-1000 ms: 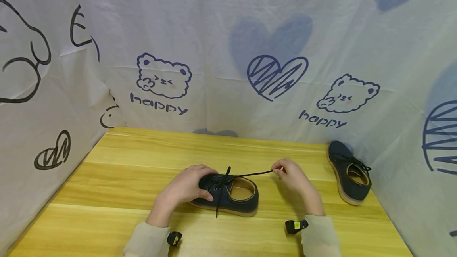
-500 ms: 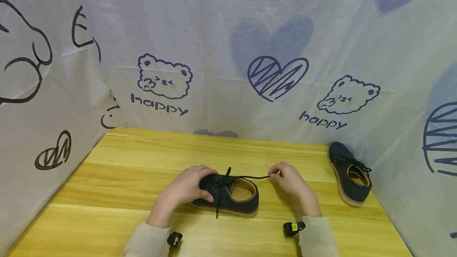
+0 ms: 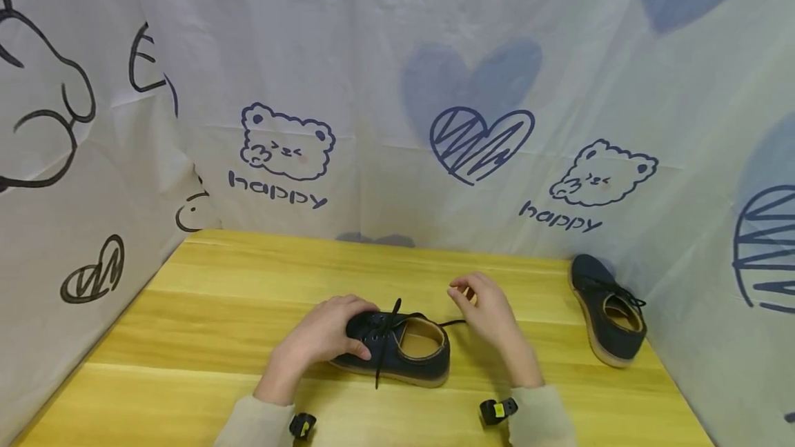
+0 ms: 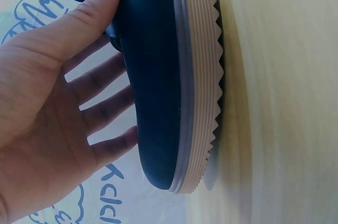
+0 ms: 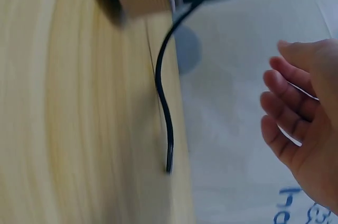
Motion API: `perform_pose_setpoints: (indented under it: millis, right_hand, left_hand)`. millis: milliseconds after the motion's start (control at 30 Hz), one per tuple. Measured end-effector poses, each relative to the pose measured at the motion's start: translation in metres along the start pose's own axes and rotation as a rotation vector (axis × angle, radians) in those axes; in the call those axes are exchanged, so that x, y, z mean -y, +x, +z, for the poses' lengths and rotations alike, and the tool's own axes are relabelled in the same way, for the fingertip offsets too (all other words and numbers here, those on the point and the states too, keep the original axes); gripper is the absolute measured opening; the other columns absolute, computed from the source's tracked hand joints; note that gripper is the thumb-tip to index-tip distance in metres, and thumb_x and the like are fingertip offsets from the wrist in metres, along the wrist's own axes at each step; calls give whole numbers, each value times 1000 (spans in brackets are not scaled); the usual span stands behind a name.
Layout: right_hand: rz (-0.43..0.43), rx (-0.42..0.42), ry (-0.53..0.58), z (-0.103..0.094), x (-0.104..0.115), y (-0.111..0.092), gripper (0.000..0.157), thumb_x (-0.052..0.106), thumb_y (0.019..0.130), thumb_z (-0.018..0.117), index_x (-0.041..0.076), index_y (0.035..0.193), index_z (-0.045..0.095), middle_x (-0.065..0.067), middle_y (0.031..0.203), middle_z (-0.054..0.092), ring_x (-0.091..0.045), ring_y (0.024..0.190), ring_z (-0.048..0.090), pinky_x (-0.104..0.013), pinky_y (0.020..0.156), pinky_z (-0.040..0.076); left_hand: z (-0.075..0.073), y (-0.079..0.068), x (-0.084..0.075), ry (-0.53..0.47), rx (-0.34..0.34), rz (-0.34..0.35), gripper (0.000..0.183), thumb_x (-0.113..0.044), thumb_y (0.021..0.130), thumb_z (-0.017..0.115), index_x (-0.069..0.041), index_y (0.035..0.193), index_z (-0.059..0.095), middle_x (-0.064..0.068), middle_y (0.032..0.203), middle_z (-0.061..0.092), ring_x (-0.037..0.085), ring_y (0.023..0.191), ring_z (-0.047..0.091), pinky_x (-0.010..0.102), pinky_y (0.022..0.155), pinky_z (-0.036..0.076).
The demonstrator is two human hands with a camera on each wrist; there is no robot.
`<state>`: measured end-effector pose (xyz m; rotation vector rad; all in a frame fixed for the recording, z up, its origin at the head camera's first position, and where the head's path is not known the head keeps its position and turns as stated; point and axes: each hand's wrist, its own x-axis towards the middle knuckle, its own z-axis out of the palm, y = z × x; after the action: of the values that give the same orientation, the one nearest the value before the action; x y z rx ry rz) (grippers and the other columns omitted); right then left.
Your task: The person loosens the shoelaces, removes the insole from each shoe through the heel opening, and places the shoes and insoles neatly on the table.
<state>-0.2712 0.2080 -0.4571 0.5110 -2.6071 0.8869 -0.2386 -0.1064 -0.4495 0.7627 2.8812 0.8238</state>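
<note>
A dark navy lace-up shoe (image 3: 413, 366) with a tan sole stands on the table, toe to the left. My left hand (image 3: 326, 330) grips its toe end, thumb on the near side and fingers over the far side; the left wrist view shows the thumb on the upper near the laces. One shoelace (image 3: 385, 347) lies crosswise over the shoe. Another black lace end (image 5: 160, 81) runs past the heel and hangs free in the right wrist view. Beside it, apart from the lace, my right hand (image 3: 487, 309) is raised with loosely bent fingers holding nothing.
A matching shoe (image 3: 624, 345), its lace tied in a bow, stands at the table's right edge by the curtain. White printed curtains (image 3: 385, 123) enclose the back and sides of the wooden table (image 3: 205, 316).
My right hand has let go of the lace and moved left and slightly up from it. The lace has gone from taut to slack, drooping past the heel. My left hand stays on the shoe.
</note>
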Motion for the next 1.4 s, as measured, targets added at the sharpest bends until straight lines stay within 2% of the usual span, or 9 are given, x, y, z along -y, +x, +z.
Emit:
perform_pose_setpoints:
  millis: [167, 400, 667, 1000, 1167, 1400]
  right_hand:
    - [-51, -31, 17, 9, 20, -1, 14, 20, 100, 72, 10, 110, 74, 2, 96, 64, -18, 85, 60, -32, 70, 51]
    - [-148, -45, -25, 21, 51, -3, 10, 21, 98, 74, 13, 105, 74, 4, 94, 64, -22, 86, 61, -34, 71, 52]
    - [-166, 60, -102, 33, 78, -11, 17, 33, 101, 70, 17, 105, 74, 4, 99, 67, -16, 90, 63, -33, 74, 55]
    - [-176, 78, -252, 43, 90, -15, 25, 42, 97, 74, 17, 99, 76, 2, 101, 65, -19, 97, 61, -38, 83, 57]
    - [-170, 91, -256, 45, 91, -15, 22, 40, 97, 74, 18, 99, 76, 2, 102, 64, -19, 96, 59, -39, 82, 55]
    - [-196, 81, -197, 46, 89, -15, 15, 33, 97, 76, 18, 100, 75, 2, 102, 64, -18, 96, 59, -39, 83, 54]
  left_hand:
    - [0, -1, -1, -5, 0, -2, 74, -33, 69, 97, -18, 135, 68, 7, 136, 65, 37, 125, 59, 60, 108, 44]
    - [1, 0, 1, -3, -4, 13, 73, -33, 69, 97, -17, 135, 68, 8, 134, 66, 37, 124, 60, 60, 107, 45]
    - [2, 0, 3, -23, -6, 33, 70, -33, 71, 96, -17, 133, 69, 7, 131, 67, 35, 120, 62, 59, 104, 47]
    - [1, 1, 5, -33, -3, 26, 70, -34, 72, 96, -18, 134, 69, 7, 132, 67, 35, 120, 61, 59, 103, 47]
    - [0, 1, 3, -28, 1, 13, 70, -34, 72, 96, -18, 134, 69, 7, 133, 66, 36, 121, 61, 60, 105, 46]
    - [1, 1, 3, -26, 9, 12, 70, -33, 72, 96, -18, 135, 68, 7, 133, 66, 36, 121, 61, 60, 104, 46]
